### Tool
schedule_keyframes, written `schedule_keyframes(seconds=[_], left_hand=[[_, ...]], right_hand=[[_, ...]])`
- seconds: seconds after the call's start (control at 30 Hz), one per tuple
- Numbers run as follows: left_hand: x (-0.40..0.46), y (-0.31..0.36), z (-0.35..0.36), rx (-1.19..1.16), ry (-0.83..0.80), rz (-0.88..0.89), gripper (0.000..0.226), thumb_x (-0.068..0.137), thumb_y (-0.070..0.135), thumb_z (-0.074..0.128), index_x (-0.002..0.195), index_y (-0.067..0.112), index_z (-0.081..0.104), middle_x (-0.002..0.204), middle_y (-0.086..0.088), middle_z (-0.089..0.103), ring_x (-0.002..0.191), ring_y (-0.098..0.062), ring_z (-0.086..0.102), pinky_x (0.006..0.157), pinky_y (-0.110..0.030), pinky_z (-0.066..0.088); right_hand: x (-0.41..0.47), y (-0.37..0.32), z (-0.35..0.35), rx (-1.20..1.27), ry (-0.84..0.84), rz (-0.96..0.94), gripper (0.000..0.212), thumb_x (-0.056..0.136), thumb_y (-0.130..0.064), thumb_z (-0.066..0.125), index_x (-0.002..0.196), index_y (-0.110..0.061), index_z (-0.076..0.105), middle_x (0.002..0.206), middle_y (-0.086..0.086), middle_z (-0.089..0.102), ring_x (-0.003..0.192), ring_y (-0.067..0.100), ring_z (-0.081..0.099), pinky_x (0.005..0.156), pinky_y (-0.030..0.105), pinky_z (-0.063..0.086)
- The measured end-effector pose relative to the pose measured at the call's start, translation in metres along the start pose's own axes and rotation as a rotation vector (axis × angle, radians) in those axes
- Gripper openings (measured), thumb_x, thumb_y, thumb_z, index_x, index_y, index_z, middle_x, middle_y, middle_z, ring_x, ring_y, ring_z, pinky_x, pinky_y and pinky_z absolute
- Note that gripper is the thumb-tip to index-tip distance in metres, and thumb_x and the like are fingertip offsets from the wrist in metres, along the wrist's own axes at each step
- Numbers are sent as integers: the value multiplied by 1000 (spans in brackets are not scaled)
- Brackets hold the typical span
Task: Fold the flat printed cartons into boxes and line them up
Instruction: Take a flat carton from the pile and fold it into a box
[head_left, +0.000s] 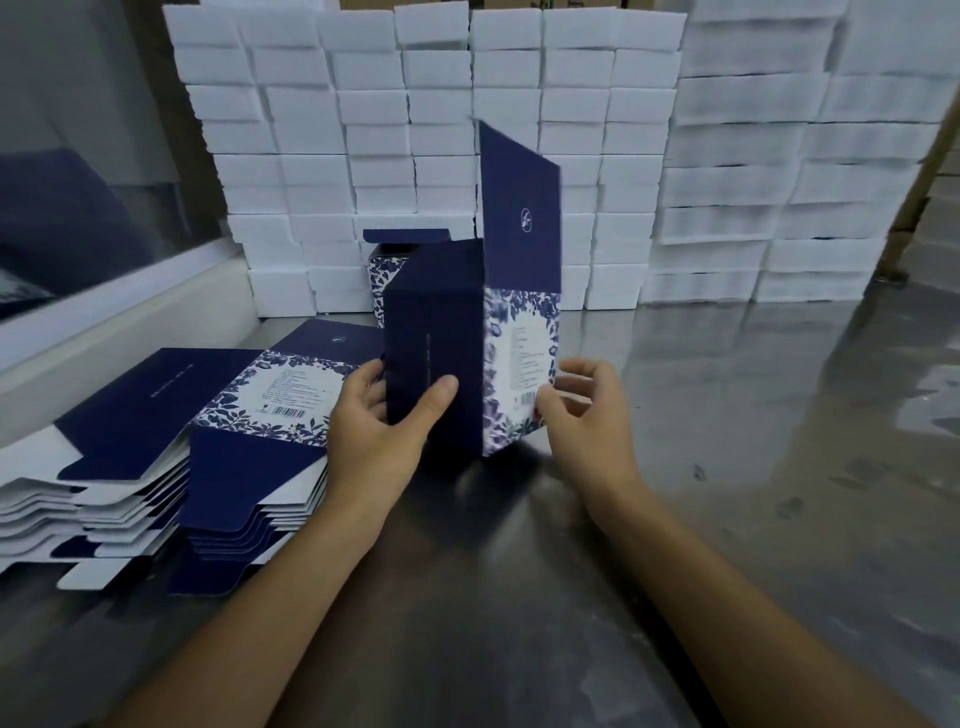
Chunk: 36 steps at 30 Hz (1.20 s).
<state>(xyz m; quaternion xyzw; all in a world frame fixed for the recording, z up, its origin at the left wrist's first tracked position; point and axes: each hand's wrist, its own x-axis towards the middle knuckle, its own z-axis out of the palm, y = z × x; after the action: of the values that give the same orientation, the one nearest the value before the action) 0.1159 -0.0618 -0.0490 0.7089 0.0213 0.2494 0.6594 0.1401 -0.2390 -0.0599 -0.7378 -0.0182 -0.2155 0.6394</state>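
Two bare forearms reach from the near edge of the steel counter toward its middle. The left hand grips the dark blue side of an upright carton, thumb across the front panel and fingers wrapped behind its left edge. The right hand is loosely spread, its fingertips touching the lower right corner of the floral printed panel without closing round it. The carton is already opened into a tube and stands on the counter near its centre; its tall top flap points straight up, unfolded. Whether the bottom is locked cannot be seen.

Toward the left edge lies a fanned stack of flat cartons, printed face up, just beside the left wrist. Behind the held carton, close to the back, stands one finished box, partly hidden. Stacked white foam blocks form a wall along the far edge.

Risk assessment: support on the right side is light contact only, so pressure from the left thumb could skew the tube or tip it rightward. The left forearm, moving outward, could push the fanned stack further out of order. Forcing the top flap down off its crease would likely crush it.
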Motion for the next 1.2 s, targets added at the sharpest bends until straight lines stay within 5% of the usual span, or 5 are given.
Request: schedule_keyframes(seconds=[0.13, 0.47, 0.67, 0.83, 1.2], left_hand=[[-3, 0, 0, 98, -60, 65, 28, 77, 36, 80, 97, 42, 61, 103, 19, 67, 85, 15, 60, 65, -4, 47], [-8, 8, -4, 116, -271, 133, 54, 58, 44, 83, 76, 7, 49, 92, -20, 58, 94, -33, 57, 90, -54, 46], [-10, 5, -1, 422, -169, 470, 67, 49, 44, 93, 88, 18, 45, 120, 0, 42, 110, -9, 43, 89, -5, 31], [-10, 7, -3, 563, -114, 608, 73, 49, 47, 86, 97, 24, 36, 142, -5, 29, 135, -22, 31, 96, -27, 37], [-11, 10, -5, 721, -138, 700, 69, 50, 47, 87, 94, 18, 43, 146, -5, 24, 136, -29, 30, 94, -46, 49]], right_hand=[[-2, -2, 2, -50, -50, 39, 10, 99, -30, 59, 105, -26, 65, 109, -7, 68, 105, 14, 65, 77, 23, 55], [-7, -18, 2, 235, -225, 145, 50, 69, -91, 41, 96, -58, 68, 108, -25, 72, 101, -4, 67, 94, 33, 49], [-6, -25, -2, 226, -134, 208, 39, 88, -78, 38, 74, -60, 69, 78, -31, 71, 78, -10, 67, 72, 25, 43], [2, -19, -10, 186, 26, 312, 48, 94, -60, 54, 84, -14, 57, 76, -4, 59, 67, 12, 54, 61, 27, 43], [5, -11, -12, 109, -3, 240, 54, 103, -36, 52, 54, -18, 37, 48, -3, 34, 45, 13, 26, 43, 22, 25]])
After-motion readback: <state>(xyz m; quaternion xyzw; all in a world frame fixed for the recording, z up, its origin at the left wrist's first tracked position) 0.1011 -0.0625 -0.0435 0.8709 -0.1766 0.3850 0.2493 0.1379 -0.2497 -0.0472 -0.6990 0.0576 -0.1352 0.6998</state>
